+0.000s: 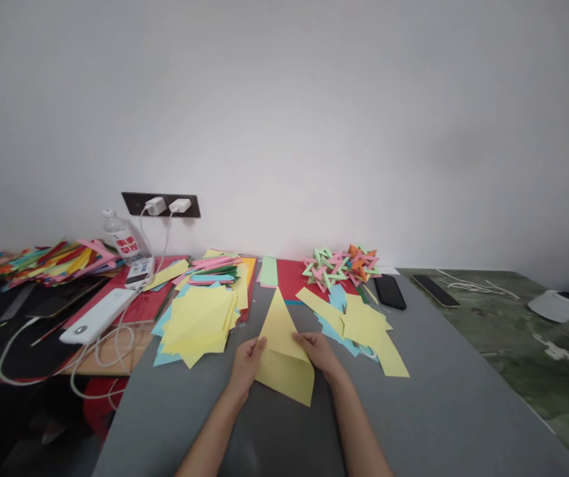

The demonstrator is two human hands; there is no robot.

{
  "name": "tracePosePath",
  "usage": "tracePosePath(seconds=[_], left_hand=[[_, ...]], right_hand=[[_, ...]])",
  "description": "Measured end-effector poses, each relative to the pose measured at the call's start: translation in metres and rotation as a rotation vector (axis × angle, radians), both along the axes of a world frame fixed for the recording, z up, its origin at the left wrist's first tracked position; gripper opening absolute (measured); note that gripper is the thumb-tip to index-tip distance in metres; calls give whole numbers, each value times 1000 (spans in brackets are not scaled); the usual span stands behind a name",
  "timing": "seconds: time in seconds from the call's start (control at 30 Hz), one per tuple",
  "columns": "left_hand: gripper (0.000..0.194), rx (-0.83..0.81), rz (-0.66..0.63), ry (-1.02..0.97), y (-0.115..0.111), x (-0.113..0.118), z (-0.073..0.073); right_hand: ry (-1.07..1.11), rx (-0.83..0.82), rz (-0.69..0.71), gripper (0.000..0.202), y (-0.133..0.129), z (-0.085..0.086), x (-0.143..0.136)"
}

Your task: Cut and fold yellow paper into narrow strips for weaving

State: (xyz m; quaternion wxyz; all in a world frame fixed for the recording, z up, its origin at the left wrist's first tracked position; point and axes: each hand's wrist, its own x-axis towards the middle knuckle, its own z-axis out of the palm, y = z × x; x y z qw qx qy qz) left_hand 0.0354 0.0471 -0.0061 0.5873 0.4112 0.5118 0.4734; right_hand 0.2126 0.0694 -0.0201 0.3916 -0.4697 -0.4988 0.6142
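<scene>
Between my two hands is a yellow sheet of paper (284, 364), its far corner pointing toward the wall and a crease running across its middle. My left hand (247, 361) pinches the sheet's left edge, thumb on top. On the right edge, my right hand (318, 351) grips it the same way. A stack of yellow paper squares (199, 321) lies left of my left hand, with light blue sheets under it. To the right of my right hand are yellow paper pieces (366, 324) over light blue ones (336, 331).
Folded paper stars (336, 268) sit on a red sheet (289, 271) by the wall. A black phone (390, 292) lies to their right. Leftward are a white power bank (96, 317) with cables, a plastic bottle (124, 238) and many coloured paper strips (50, 262).
</scene>
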Motion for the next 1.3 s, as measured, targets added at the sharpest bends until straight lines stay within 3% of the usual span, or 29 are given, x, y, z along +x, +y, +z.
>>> tracePosePath(seconds=[0.2, 0.6, 0.83, 1.3], left_hand=[[52, -3, 74, -17, -1, 2, 0], [54, -69, 139, -110, 6, -5, -7], [58, -86, 209, -139, 5, -4, -6], [47, -132, 266, -243, 6, -3, -5]], right_hand=[[-8, 37, -39, 48, 1, 1, -1], [13, 94, 20, 44, -1, 4, 0], [-35, 97, -21, 43, 1, -3, 1], [-30, 95, -57, 48, 5, -8, 5]])
